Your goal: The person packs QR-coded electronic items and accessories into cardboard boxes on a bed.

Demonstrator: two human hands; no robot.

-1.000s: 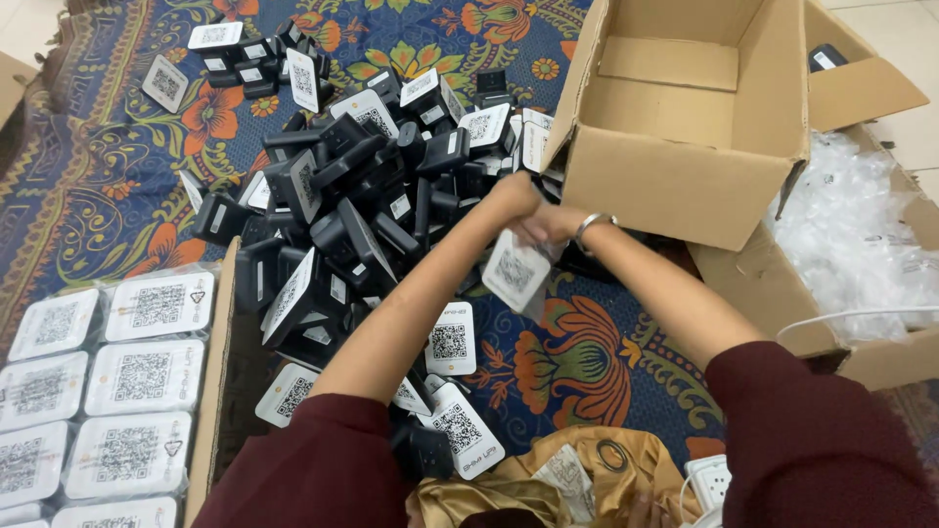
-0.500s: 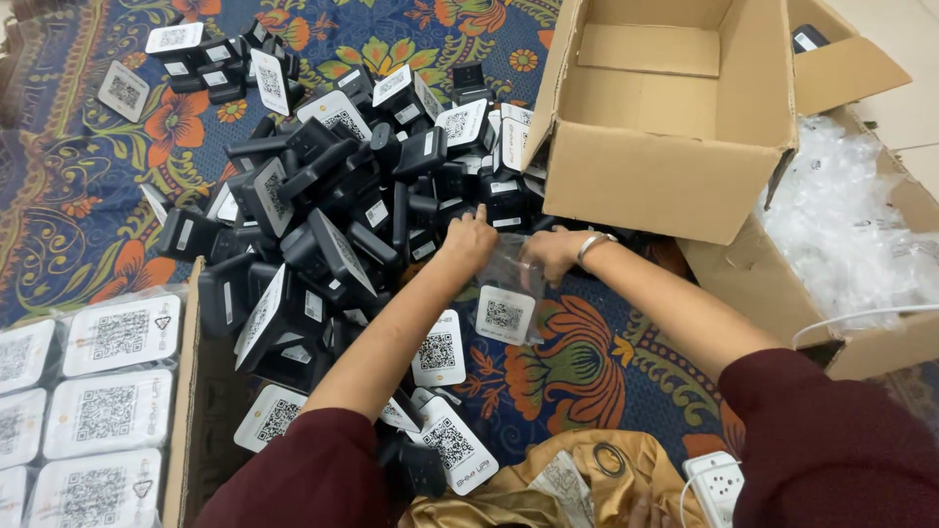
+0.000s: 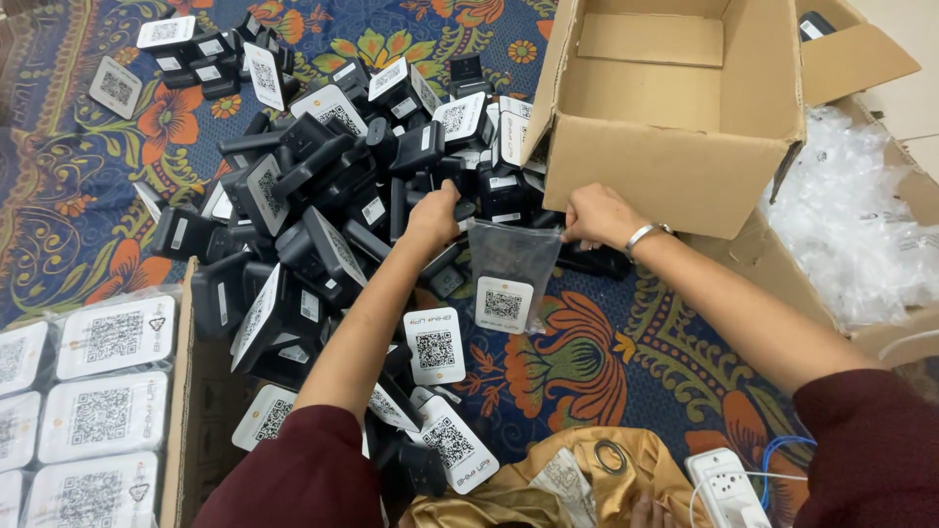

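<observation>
Clear plastic bag (image 3: pixel 512 266) hangs between both hands over the patterned floral rug (image 3: pixel 78 186), a white code-printed device at its bottom. Left hand (image 3: pixel 435 215) and right hand (image 3: pixel 599 215) each pinch its top edge. Behind lies a heap of black devices (image 3: pixel 323 196); an open cardboard box (image 3: pixel 675 108) stands beside the right hand.

a patterned floral carpet (image 3: pixel 88 186) carries everything. a heap of black devices (image 3: pixel 323 186) lies at eleven o'clock, an open cardboard box (image 3: pixel 675 166) at one o'clock.

Clear plastic bag (image 3: pixel 513 262) hanging upright, white coded card (image 3: pixel 504 304) inside.
</observation>
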